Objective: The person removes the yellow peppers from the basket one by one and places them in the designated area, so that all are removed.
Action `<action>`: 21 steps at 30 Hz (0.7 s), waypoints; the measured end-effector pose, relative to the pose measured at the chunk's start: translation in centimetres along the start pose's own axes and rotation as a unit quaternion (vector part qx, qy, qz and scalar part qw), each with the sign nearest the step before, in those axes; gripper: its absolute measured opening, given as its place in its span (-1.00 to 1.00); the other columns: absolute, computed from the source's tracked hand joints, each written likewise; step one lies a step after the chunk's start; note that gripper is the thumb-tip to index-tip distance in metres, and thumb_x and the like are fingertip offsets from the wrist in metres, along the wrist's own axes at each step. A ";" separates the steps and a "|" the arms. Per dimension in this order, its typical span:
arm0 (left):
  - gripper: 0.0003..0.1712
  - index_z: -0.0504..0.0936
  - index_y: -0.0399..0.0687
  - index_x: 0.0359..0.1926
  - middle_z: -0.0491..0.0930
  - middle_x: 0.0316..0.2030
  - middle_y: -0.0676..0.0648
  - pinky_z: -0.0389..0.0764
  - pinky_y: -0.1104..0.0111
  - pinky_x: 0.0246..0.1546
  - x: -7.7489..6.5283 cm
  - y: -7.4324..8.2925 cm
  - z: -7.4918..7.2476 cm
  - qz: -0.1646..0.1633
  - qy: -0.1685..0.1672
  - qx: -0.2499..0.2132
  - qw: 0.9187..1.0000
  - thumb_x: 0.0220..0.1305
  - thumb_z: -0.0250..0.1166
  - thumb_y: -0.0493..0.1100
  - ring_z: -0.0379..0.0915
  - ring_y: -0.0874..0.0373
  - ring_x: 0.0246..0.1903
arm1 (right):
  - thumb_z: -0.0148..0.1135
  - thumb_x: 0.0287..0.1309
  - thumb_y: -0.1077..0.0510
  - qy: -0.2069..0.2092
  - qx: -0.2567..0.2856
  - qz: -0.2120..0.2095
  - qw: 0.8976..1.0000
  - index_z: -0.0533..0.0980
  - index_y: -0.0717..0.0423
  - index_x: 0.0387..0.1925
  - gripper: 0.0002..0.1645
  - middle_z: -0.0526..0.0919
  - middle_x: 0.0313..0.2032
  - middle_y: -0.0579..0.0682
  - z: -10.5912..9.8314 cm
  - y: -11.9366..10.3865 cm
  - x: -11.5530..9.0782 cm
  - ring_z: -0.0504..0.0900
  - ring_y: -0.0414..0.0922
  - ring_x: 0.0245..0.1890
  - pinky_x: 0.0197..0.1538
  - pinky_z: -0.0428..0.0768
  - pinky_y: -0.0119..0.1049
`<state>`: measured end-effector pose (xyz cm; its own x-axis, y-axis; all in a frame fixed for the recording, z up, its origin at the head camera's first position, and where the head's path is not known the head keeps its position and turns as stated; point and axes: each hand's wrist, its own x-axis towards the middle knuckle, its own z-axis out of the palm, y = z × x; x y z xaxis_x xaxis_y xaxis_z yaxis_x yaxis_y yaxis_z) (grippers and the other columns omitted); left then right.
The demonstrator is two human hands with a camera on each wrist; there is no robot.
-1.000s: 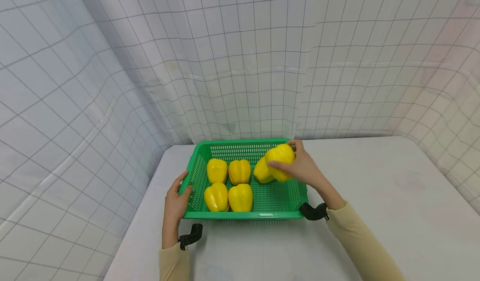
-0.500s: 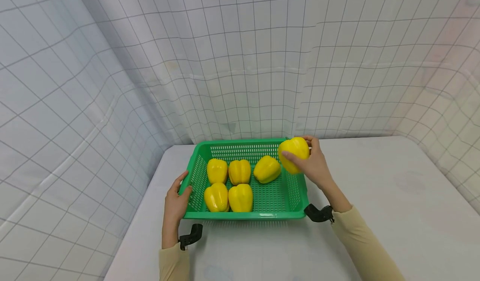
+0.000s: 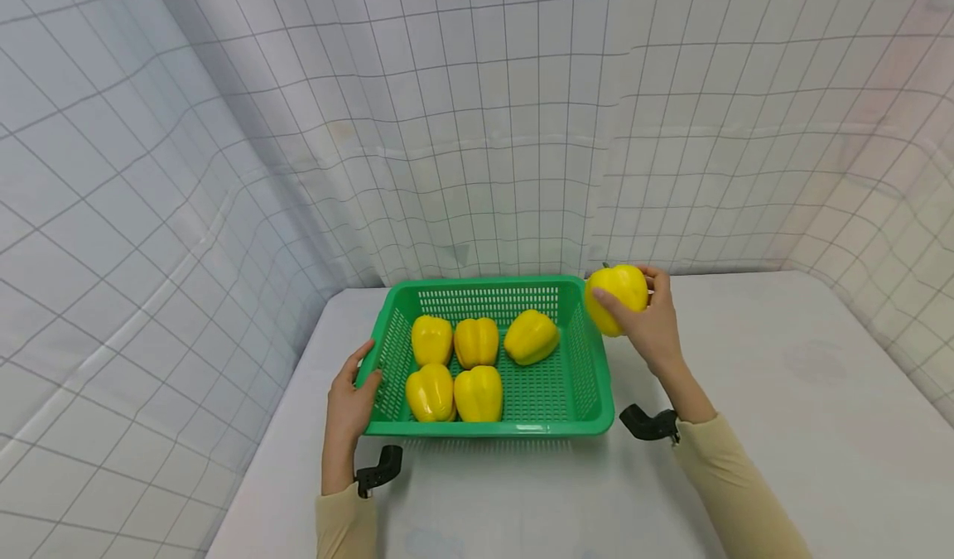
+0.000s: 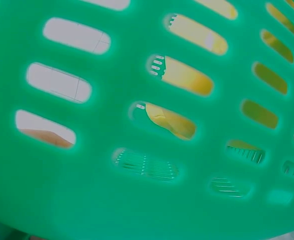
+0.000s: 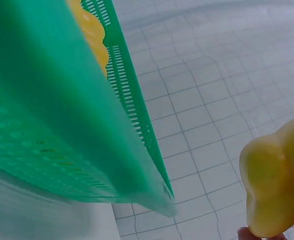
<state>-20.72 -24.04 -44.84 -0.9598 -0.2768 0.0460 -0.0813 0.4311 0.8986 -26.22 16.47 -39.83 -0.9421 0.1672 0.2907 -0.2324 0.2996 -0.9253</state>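
In the head view, a green slotted plastic basket point(image 3: 488, 429) holds several yellow bell peppers, among them a tilted one point(image 3: 532, 337) at its back right. My left hand point(image 3: 352, 395) grips the basket's left rim, thumb on the inner side. My right hand point(image 3: 650, 323) holds another yellow bell pepper point(image 3: 616, 298), green stem up, over the basket's right rim near the back corner. The right wrist view has this pepper point(image 5: 274, 180) at the lower right, fingertips point(image 5: 247, 233) under it, apart from the basket point(image 5: 46, 90). Basket wall point(image 4: 101, 200) fills the left wrist view.
The basket stands on a white table point(image 3: 745, 360). White grid-lined curtains point(image 3: 477, 128) rise behind the table and along both sides. A black wrist camera point(image 3: 648, 422) sits at the right cuff, another camera point(image 3: 380, 469) at the left one.
My right hand has lifted the bell pepper away from the tilted one and carried it right and slightly back, out over the right rim. The left hand and basket have stayed put.
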 end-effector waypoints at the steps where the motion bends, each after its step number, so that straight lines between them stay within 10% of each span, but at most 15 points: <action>1: -0.46 0.30 0.08 0.38 0.47 -0.04 -0.34 0.52 0.28 -0.48 0.0 0.0 0.0 0.001 0.000 0.001 1.000 0.40 0.05 -0.19 0.48 -0.02 -0.43 | 0.35 0.06 -0.11 0.008 -0.004 0.000 1.000 0.13 0.14 0.26 -0.12 0.30 0.03 0.16 -0.1 0.2 0.0 0.40 0.01 -0.13 -0.25 0.54 -0.29; 21: -0.44 0.29 0.14 0.38 0.50 -0.04 -0.30 0.52 0.23 -0.45 0.0 -0.2 0.0 -0.004 -0.003 -0.012 1.000 0.38 0.06 -0.18 0.48 -0.08 -0.39 | 0.37 0.02 -0.15 0.075 -0.034 0.032 0.996 0.21 0.16 0.27 -0.10 0.31 0.02 0.17 -1.0 4.0 0.8 0.37 0.00 -0.12 -0.16 0.45 -0.16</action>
<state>-20.72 -24.17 -45.02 -0.9606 -0.2756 0.0367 -0.0825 0.4086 0.9090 -27.63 18.75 -43.01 -0.9065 0.3243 0.2704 -0.1520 0.3468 -0.9255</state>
